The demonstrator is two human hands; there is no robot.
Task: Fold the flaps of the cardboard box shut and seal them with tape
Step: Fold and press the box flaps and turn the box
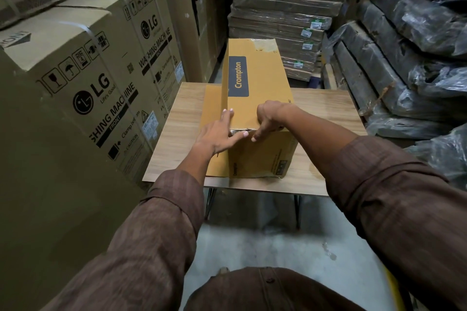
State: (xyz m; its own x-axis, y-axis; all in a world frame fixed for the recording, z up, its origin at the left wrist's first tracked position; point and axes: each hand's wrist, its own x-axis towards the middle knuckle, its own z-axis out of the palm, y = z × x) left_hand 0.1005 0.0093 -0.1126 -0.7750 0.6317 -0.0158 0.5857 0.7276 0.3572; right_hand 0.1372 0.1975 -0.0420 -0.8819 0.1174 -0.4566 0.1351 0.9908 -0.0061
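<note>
A long yellow-brown cardboard box (262,76) marked Crompton lies lengthwise on a small wooden table (326,113), one end facing me. Old tape shows at its far end. A small gap shows at the near top edge, where the end flap meets the top. My left hand (219,134) lies flat with straight fingers on the box's near left corner, its thumb stretched across the end flap. My right hand (269,117) is curled over the near top edge and grips it, with a finger pointing down on the flap. No tape roll is in sight.
Tall LG washing machine cartons (83,88) stand close on the left. Stacked flat cartons (283,10) fill the back. Plastic-wrapped bundles (417,40) pile up on the right. Grey floor lies under the table in front of me.
</note>
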